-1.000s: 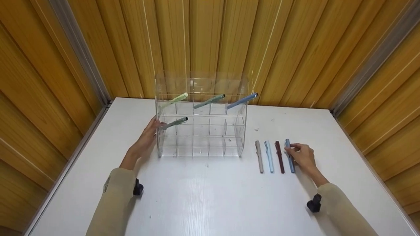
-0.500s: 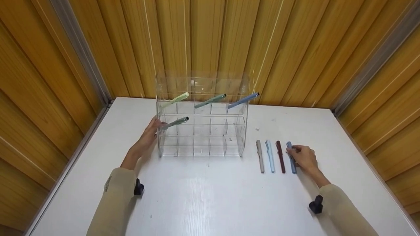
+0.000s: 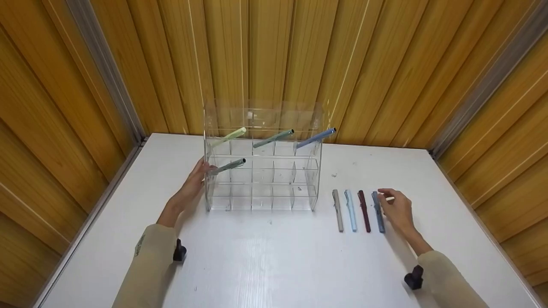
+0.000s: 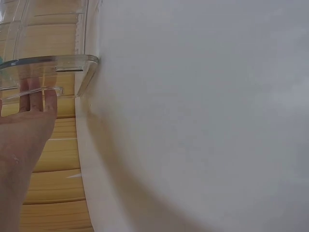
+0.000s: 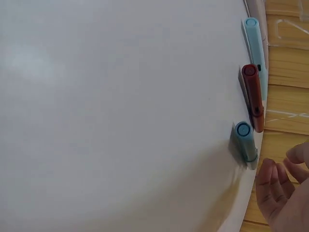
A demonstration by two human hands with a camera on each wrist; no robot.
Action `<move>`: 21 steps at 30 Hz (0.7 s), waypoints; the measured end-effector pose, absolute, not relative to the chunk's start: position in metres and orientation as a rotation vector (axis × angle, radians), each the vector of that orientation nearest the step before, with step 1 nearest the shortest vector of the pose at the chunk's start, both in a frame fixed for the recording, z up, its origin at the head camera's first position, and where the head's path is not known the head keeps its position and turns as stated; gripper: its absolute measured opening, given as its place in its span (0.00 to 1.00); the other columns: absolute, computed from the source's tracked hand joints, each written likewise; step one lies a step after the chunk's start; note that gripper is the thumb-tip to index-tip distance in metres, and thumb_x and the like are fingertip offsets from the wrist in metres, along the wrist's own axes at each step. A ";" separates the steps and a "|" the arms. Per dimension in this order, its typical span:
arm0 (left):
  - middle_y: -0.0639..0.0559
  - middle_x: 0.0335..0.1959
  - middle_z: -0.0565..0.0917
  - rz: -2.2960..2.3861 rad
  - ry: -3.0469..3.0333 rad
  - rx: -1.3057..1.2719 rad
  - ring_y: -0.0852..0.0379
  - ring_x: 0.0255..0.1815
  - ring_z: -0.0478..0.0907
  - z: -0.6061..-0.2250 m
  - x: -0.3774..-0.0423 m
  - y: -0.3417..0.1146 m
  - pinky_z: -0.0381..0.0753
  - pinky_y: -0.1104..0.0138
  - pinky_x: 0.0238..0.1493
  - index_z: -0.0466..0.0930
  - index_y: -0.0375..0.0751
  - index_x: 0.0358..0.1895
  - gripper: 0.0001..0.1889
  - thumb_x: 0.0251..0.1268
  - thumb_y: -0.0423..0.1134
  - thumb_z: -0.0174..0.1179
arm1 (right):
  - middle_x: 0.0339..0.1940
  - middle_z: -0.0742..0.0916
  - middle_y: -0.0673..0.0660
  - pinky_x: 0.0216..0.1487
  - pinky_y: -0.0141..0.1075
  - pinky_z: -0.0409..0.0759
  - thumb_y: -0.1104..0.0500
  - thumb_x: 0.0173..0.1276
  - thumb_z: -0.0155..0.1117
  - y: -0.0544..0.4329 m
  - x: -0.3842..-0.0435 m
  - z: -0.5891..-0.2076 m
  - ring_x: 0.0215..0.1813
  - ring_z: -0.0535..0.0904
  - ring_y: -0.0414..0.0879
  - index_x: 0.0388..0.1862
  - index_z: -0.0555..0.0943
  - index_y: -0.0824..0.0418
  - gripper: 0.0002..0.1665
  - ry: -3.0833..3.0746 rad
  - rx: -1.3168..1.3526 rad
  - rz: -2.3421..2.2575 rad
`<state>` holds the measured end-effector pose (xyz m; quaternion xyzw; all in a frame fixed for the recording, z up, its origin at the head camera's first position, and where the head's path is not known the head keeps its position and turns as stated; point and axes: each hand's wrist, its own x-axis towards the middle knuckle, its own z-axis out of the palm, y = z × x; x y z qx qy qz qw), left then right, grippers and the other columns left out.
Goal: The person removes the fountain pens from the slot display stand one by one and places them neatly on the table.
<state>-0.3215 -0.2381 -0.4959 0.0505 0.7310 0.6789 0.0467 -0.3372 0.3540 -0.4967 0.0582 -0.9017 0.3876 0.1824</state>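
My left hand (image 3: 191,182) is at the left side of a clear acrylic pen rack (image 3: 262,204), its fingertips showing through the side panel. In the left wrist view the fingers (image 4: 36,99) look fairly straight against the rack. My right hand (image 3: 398,208) is just right of a grey-blue pen (image 3: 379,212) lying on the table. Thumb and fingers are apart, holding nothing. Left of that pen lie a dark red pen (image 3: 364,211), a light blue pen (image 3: 350,211) and a grey pen (image 3: 338,211), in a row.
In the rack's upper tier lean a pale green pen (image 3: 231,135), a green pen (image 3: 274,138) and a blue pen (image 3: 317,137). A dark green pen (image 3: 229,166) leans one tier lower at the left. Wood-patterned walls (image 3: 274,51) border the white table (image 3: 257,265).
My right hand has let go of the grey-blue pen after shifting it slightly toward me, in line with the others. The left hand stays at the rack.
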 end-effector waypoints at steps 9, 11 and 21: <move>0.35 0.81 0.58 2.084 2.238 0.177 0.39 0.88 0.42 -0.495 -0.323 -0.237 0.35 0.44 0.87 0.30 0.51 0.87 0.38 0.87 0.60 0.32 | 0.46 0.87 0.69 0.33 0.30 0.87 0.66 0.80 0.59 0.312 -0.334 -0.472 0.34 0.83 0.36 0.59 0.83 0.71 0.15 -2.534 0.265 1.372; 0.35 0.81 0.58 2.086 2.238 0.177 0.40 0.88 0.42 -0.496 -0.321 -0.237 0.35 0.44 0.87 0.30 0.51 0.87 0.37 0.88 0.60 0.32 | 0.44 0.87 0.66 0.34 0.31 0.86 0.64 0.81 0.59 0.300 -0.331 -0.467 0.34 0.83 0.36 0.59 0.83 0.69 0.15 -2.548 0.276 1.428; 0.36 0.84 0.54 2.060 2.261 0.168 0.39 0.89 0.39 -0.501 -0.319 -0.237 0.34 0.44 0.87 0.29 0.53 0.87 0.38 0.87 0.61 0.32 | 0.41 0.89 0.64 0.30 0.28 0.84 0.68 0.78 0.62 0.241 -0.321 -0.457 0.33 0.85 0.44 0.60 0.83 0.73 0.16 -2.520 0.537 1.640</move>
